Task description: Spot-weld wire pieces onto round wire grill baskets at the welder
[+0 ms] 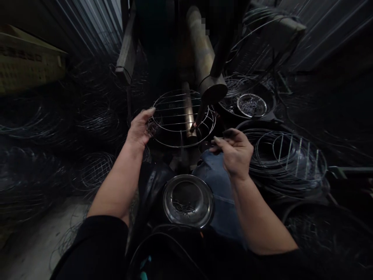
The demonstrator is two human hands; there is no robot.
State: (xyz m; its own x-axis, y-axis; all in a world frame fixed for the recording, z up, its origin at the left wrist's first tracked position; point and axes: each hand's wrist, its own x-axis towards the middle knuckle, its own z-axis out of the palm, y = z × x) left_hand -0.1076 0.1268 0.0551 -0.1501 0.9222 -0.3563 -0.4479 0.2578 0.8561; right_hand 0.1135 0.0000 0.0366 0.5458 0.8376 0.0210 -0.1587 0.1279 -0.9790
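Observation:
My left hand [139,127] grips the left rim of a round wire rack [171,115], thumb on top and fingers curled under. The rack has parallel bars across a ring and a second ring below. It lies around the lower metal rod of a machine, its far right side partly behind the machine's arm. My right hand [237,149] is closed in a pinch to the right of the rack, apart from it; anything small between the fingertips is too dark to make out. Below, between my legs, sits a metal bowl [205,214] with several short wire pieces inside.
A thick metal cylinder [201,46] of the machine juts out above the rack, the lower rod [189,112] beneath. Coiled wire [262,165] with another rack on it lies right. A small dish [252,105] of metal pieces stands behind. Stacked wire racks [97,118] fill the left.

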